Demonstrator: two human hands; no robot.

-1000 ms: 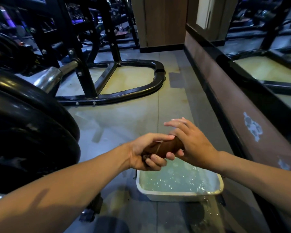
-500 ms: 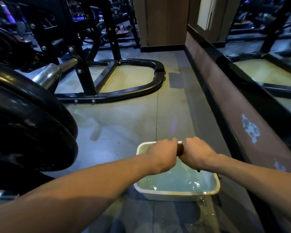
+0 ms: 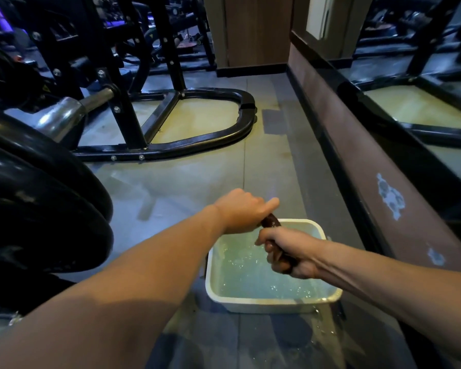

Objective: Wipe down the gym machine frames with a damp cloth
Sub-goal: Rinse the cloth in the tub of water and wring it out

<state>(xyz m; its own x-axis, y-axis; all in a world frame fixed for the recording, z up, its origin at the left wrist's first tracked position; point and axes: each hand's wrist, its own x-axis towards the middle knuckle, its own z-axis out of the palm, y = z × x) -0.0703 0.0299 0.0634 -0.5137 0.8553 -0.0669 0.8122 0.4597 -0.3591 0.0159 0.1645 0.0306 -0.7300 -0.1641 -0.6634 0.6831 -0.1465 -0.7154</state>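
While both hands were held over the white rectangular plastic basin (image 3: 266, 302) of water on the grey tiled floor (image 3: 186, 182), the left hand (image 3: 241, 211) gripped the far end of a dark brown, tightly twisted wet cloth (image 3: 270, 222) and the right hand (image 3: 290, 253) curled round its near end. Black weight plates (image 3: 37, 198) stood just left of the arms, and the black tubular machine frame (image 3: 224, 137) lay farther off on the floor.
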